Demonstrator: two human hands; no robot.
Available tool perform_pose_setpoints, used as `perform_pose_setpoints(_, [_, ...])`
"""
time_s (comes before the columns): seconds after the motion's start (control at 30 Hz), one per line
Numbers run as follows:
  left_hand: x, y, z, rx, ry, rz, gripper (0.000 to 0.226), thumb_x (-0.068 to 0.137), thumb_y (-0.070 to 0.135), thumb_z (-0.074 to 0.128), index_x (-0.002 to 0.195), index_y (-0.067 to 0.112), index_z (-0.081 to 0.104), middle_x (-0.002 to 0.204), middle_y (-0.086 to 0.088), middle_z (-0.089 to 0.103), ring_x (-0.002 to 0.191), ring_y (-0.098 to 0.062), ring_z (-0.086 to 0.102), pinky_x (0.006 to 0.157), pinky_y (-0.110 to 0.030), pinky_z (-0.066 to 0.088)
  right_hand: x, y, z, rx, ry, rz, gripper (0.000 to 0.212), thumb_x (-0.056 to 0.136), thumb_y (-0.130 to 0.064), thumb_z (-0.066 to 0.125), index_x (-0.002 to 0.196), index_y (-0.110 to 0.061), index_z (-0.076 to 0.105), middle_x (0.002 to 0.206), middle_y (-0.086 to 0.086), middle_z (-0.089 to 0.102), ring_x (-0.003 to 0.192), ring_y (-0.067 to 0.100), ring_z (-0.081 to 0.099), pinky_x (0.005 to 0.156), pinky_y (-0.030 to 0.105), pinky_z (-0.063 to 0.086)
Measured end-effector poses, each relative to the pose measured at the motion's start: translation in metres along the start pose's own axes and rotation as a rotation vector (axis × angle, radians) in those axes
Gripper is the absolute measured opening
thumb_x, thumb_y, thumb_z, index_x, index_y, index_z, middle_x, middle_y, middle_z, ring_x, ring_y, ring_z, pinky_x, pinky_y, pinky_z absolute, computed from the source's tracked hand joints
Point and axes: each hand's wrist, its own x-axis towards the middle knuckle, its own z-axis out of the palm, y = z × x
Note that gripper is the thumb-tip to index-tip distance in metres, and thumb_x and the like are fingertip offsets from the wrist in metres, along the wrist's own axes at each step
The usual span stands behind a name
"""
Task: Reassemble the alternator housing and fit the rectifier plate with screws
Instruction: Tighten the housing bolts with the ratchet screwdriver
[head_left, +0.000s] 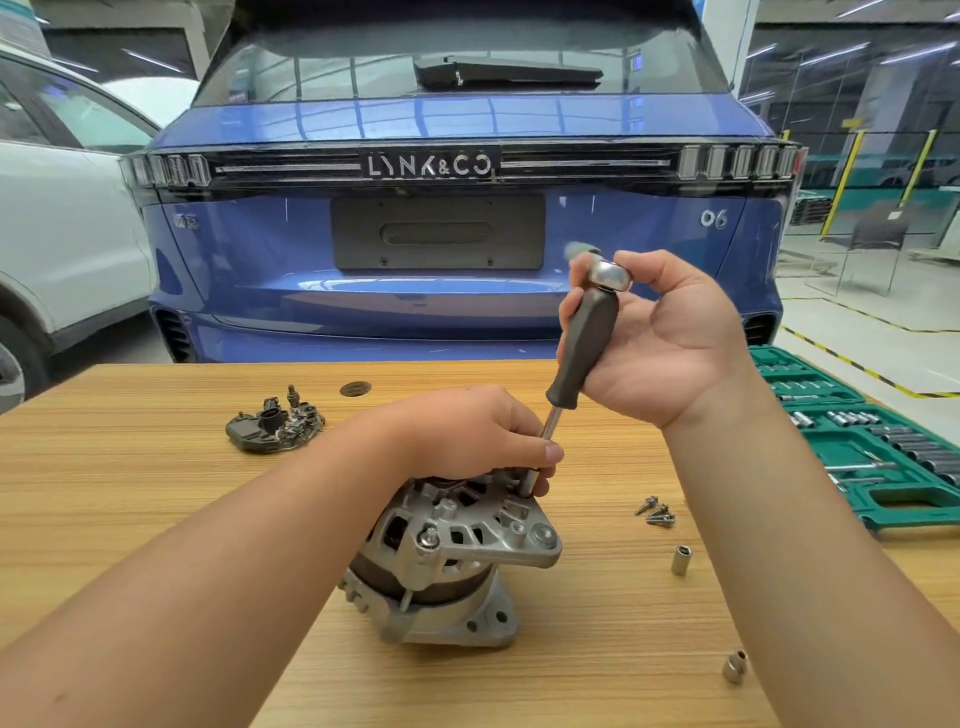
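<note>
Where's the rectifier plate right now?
In the head view, the rectifier plate lies on the wooden table, far left, beyond the left hand and the alternator.

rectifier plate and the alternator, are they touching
Apart. The head view shows the rectifier plate lying alone on the table, with bare wood between it and the alternator under the left hand.

I've got the silver alternator housing (441, 561) standing on end mid-table, tilted a bit. The black rectifier plate (275, 428) lies apart at far left, and the loose screws (655, 512) are piled at right.
</note>
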Motion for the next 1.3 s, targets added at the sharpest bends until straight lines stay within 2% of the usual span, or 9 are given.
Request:
perform_pose_setpoints(0.07, [0.0, 0.0, 0.001, -0.009, 0.003, -0.001, 0.032, 0.101, 0.053, 0.052, 0.088, 0.036, 0.076, 0.088, 0.028, 0.073, 0.073, 0.014, 0.063, 0.071, -0.026, 0.042, 0.0, 0.001, 0.002, 0.045, 0.068, -0.06, 0.013, 0.083, -0.009, 0.064, 0.095, -0.01, 0.06, 0.073, -0.002, 0.061, 0.064, 0.014, 0.057, 0.073, 0.025, 0.051])
perform_pose_setpoints(0.17, [0.001, 0.002, 0.001, -0.009, 0.003, -0.008, 0.035, 0.102, 0.055, 0.05, 0.086, 0.036, 0.075, 0.087, 0.028, 0.073, 0.071, 0.013, 0.062, 0.071, -0.026, 0.041, 0.005, 0.017, 0.004, -0.059, 0.132, -0.358, 0.021, 0.089, 0.002, 0.063, 0.081, -0.016, 0.055, 0.079, 0.0, 0.065, 0.069, 0.017, 0.062, 0.072, 0.029, 0.052])
perform_pose_setpoints(0.33, [0.002, 0.002, 0.001, -0.005, -0.002, -0.01, 0.037, 0.102, 0.056, 0.048, 0.086, 0.036, 0.075, 0.09, 0.026, 0.074, 0.077, 0.011, 0.064, 0.077, -0.028, 0.043, 0.017, 0.055, -0.011, -0.88, 0.182, -1.126, 0.023, 0.093, -0.002, 0.058, 0.099, -0.024, 0.063, 0.093, 0.001, 0.061, 0.084, 0.012, 0.06, 0.079, 0.028, 0.049])
perform_pose_setpoints(0.57, [0.006, -0.001, 0.001, -0.019, 0.013, -0.046, 0.039, 0.102, 0.059, 0.047, 0.091, 0.035, 0.075, 0.092, 0.026, 0.075, 0.08, 0.008, 0.067, 0.08, -0.03, 0.046, 0.022, 0.042, -0.022, -0.577, -0.071, -0.784, 0.036, 0.094, -0.037, 0.042, 0.116, -0.032, 0.07, 0.104, -0.015, 0.067, 0.083, 0.016, 0.055, 0.069, 0.032, 0.047])
perform_pose_setpoints(0.7, [0.006, -0.001, 0.001, -0.018, 0.014, -0.042, 0.037, 0.102, 0.058, 0.047, 0.089, 0.036, 0.075, 0.092, 0.026, 0.075, 0.082, 0.007, 0.067, 0.081, -0.029, 0.046, 0.023, 0.042, -0.022, -0.67, -0.094, -0.838, 0.036, 0.097, -0.049, 0.042, 0.115, -0.041, 0.072, 0.095, -0.018, 0.066, 0.084, 0.017, 0.055, 0.071, 0.036, 0.047])
perform_pose_setpoints(0.83, [0.006, 0.0, 0.001, -0.022, 0.014, -0.047, 0.037, 0.102, 0.058, 0.048, 0.088, 0.036, 0.075, 0.091, 0.026, 0.075, 0.081, 0.009, 0.067, 0.078, -0.027, 0.043, 0.023, 0.043, -0.022, -0.761, -0.071, -0.915, 0.033, 0.1, -0.046, 0.039, 0.113, -0.046, 0.07, 0.09, -0.017, 0.066, 0.083, 0.017, 0.056, 0.071, 0.039, 0.048])
perform_pose_setpoints(1.03, [0.005, 0.0, 0.001, 0.037, 0.014, -0.03, 0.038, 0.1, 0.061, 0.047, 0.086, 0.041, 0.075, 0.088, 0.029, 0.072, 0.077, 0.01, 0.062, 0.073, -0.026, 0.041, 0.016, 0.033, -0.015, -0.793, 0.049, -0.932, 0.038, 0.088, -0.048, 0.064, 0.121, -0.029, 0.065, 0.073, -0.001, 0.062, 0.062, 0.017, 0.058, 0.066, 0.03, 0.051])
perform_pose_setpoints(1.2, [0.004, 0.0, 0.001, 0.079, -0.001, -0.01, 0.035, 0.1, 0.061, 0.047, 0.087, 0.045, 0.075, 0.089, 0.03, 0.068, 0.077, 0.011, 0.058, 0.071, -0.029, 0.039, 0.012, 0.018, -0.011, -0.903, 0.16, -0.81, 0.031, 0.091, -0.03, 0.072, 0.119, -0.016, 0.07, 0.054, -0.003, 0.06, 0.046, 0.019, 0.06, 0.05, 0.021, 0.05])
perform_pose_setpoints(1.3, [0.004, 0.001, 0.001, 0.062, -0.004, -0.009, 0.036, 0.102, 0.058, 0.047, 0.085, 0.041, 0.075, 0.085, 0.032, 0.069, 0.073, 0.013, 0.058, 0.07, -0.028, 0.039, 0.011, 0.013, -0.007, -0.711, 0.215, -0.576, 0.022, 0.096, -0.025, 0.065, 0.114, -0.014, 0.069, 0.06, -0.002, 0.065, 0.05, 0.016, 0.057, 0.055, 0.026, 0.05])
